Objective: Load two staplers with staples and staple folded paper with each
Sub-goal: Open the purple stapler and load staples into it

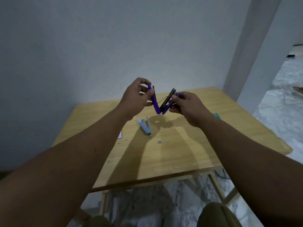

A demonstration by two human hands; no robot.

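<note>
We hold the purple stapler (157, 104) swung open above the table (180, 145), our left hand (136, 97) pinching its top cover, our right hand (185, 105) pinching the base beside the exposed metal magazine. We judge we are mid-loading this one; whether staples sit in the channel we cannot tell. Below the purple stapler lies the light blue stapler (145, 126), also open, with a small strip of staples (159, 141) near it and a corner of paper (120, 135) further left. No stapling looks done yet. The table is pale wood against a plain grey wall, over marbled floor.
</note>
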